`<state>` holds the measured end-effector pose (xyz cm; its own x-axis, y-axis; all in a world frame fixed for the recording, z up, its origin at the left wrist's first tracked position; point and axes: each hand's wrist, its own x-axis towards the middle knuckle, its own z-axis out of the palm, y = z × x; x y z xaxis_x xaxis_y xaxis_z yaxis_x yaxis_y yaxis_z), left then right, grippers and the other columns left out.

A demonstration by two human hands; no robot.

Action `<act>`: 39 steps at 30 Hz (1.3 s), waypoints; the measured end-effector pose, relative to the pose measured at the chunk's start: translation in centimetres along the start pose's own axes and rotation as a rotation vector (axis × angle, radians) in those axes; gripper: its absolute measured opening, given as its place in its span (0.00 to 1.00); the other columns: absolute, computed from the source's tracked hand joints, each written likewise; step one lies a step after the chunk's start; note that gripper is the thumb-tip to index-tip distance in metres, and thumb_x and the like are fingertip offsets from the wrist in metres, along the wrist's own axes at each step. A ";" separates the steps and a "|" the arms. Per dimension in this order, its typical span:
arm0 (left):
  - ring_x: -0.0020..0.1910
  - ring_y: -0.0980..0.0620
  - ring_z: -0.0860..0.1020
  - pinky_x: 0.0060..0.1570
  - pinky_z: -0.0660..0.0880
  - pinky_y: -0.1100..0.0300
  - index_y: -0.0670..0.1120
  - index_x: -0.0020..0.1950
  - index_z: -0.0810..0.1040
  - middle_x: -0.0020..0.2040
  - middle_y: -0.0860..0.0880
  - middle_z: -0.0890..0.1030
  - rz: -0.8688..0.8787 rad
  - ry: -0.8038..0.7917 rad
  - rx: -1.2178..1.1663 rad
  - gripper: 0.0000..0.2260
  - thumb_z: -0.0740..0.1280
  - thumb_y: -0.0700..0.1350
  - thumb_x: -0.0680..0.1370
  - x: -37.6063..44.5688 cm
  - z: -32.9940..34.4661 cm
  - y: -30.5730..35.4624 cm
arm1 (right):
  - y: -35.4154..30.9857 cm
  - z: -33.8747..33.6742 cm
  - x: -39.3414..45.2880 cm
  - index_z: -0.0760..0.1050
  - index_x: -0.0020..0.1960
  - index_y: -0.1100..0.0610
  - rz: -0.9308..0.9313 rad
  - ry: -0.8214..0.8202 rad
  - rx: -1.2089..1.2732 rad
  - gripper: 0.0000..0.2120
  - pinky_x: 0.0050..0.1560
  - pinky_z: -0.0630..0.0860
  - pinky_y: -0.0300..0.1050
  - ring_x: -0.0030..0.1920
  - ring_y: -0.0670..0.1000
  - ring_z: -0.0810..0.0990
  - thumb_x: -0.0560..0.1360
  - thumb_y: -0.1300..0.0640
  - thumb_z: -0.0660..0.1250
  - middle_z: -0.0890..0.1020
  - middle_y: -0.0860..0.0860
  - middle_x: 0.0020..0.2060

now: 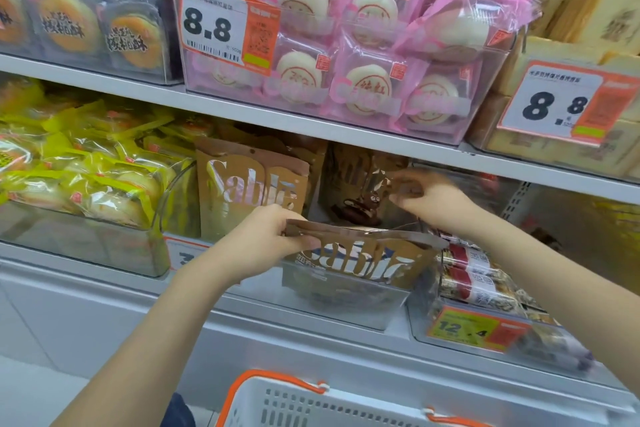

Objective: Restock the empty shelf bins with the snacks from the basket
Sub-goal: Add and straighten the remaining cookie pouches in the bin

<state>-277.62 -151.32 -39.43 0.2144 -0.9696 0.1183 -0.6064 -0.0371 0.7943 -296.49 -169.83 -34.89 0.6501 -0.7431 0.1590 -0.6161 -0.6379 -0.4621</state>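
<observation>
the basket [311, 402] is cut off at the bottom, so what is in it cannot be seen. the back of the clear bin [346, 302] is dark and hard to make out. the price tag under the left arm is mostly hidden. this is a shop with white shelves [242, 114] full of snacks. three brown bags can be counted in the bin on the lower shelf: one bag [360, 260] low at the front, a back bag [249, 191] standing up on the left, and a dark bag [360, 180] on the right. the left hand [266, 239] pinches the top left corner of the front bag, fingers clamped on it. the right hand [429, 198] reaches in by the dark bag's top, fingers bent, but whether they hold it cannot be told. pink bun packs [367, 45] fill a bin above, yellow packs [90, 166] sit to the left, and red and white bars [478, 274] lie to the right. two tags say 8.8.
</observation>
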 end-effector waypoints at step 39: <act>0.53 0.60 0.79 0.53 0.74 0.68 0.59 0.40 0.84 0.50 0.60 0.82 0.042 0.005 -0.211 0.16 0.73 0.36 0.71 -0.7 -0.4 1.1 | 1.2 -2.4 -4.9 0.75 0.64 0.47 -0.319 -0.345 0.057 0.18 0.59 0.66 0.25 0.60 0.32 0.73 0.75 0.59 0.68 0.77 0.36 0.60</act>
<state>-278.14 -150.59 -38.46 0.1966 -0.9679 0.1566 -0.4413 0.0553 0.8957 -301.51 -167.42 -34.17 0.9186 -0.3951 0.0059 -0.3427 -0.8040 -0.4860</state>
